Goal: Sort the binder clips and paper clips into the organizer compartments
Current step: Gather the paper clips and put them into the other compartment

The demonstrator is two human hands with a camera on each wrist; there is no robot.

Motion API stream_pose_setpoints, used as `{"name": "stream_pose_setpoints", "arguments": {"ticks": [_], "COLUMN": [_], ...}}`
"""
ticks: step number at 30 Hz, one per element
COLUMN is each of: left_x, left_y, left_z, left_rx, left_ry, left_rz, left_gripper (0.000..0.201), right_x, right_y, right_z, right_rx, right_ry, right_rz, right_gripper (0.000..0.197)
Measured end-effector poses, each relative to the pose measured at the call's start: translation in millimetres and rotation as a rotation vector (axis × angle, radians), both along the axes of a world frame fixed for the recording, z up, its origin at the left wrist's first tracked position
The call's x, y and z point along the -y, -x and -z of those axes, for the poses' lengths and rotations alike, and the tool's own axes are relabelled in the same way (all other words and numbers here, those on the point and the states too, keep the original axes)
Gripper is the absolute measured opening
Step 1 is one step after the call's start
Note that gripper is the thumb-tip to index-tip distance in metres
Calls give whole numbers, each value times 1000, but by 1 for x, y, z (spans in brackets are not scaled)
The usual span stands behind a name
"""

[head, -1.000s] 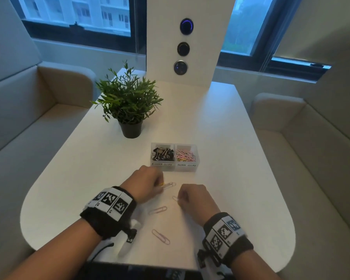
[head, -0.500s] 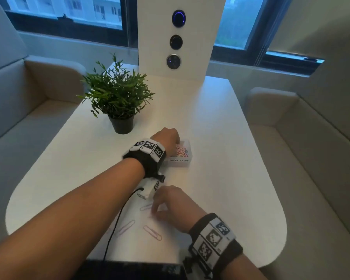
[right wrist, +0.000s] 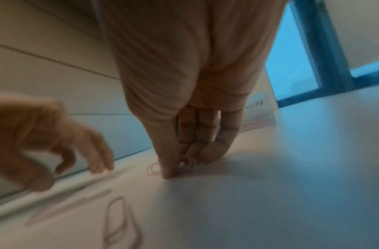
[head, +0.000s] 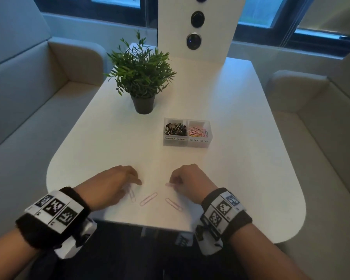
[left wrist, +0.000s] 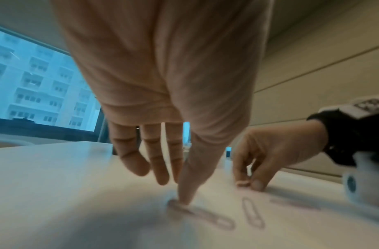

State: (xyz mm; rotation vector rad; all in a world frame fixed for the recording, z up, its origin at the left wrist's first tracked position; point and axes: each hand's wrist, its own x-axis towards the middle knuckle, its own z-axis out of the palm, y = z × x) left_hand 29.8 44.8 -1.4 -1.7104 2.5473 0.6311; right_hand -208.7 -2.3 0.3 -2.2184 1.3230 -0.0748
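A clear two-part organizer (head: 209, 138) stands mid-table, with black binder clips (head: 175, 128) in its left compartment and pink paper clips (head: 197, 131) in its right. Three pink paper clips (head: 148, 199) lie loose near the table's front edge. My left hand (head: 136, 182) hovers over the leftmost one (left wrist: 201, 215). Its thumb tip touches that clip's end and its fingers hang relaxed. My right hand (head: 171, 183) pinches a fourth pink clip (right wrist: 154, 169) between thumb and fingers against the tabletop.
A potted green plant (head: 141, 77) stands behind and left of the organizer. A white upright panel with round buttons (head: 194, 40) rises at the table's far end. Cushioned benches flank the table (head: 251, 158) on both sides.
My left hand has come back from the organizer's paper clip compartment to the loose clips at the front. My right hand stays low on the table, fingers closed round a clip.
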Motion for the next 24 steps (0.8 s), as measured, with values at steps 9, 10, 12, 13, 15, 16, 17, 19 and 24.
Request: {"name": "stream_pose_setpoints", "arguments": {"ticks": [9,10,12,13,15,16,17,19,24], "left_x": [8,9,8,6,3,0,-2,-5,-7], "left_y": [4,4,9,13,25,31,37,46,57], "left_z": [8,7,2,-1,-6,-6,-4,1,6], "left_rx": [34,41,-41,-105,-181,-182,-168,-136,-34], "left_ry": [-7,-12,-17,-22,-38,-43,-45,-46,38], "left_rz": [-8,-26,-64,-85,-126,-142,-151,-162,-210], "left_gripper": [6,6,9,11,15,16,16,17,14], "right_x": [-45,-47,-50,-50,-49,-49,-48,-47,-42], "right_y": [4,2,0,0,0,-1,-1,-2,1], "right_z": [-11,-8,0,3,6,6,6,5,7], "right_rx": [42,22,5,6,11,8,1,-27,-75], "right_ry": [-48,-45,-50,-45,-43,-52,-56,-59,-73], "right_rz": [-4,0,47,71,105,118,121,117,138], "right_gripper": [18,19,22,23,25,23,21,16,11]}}
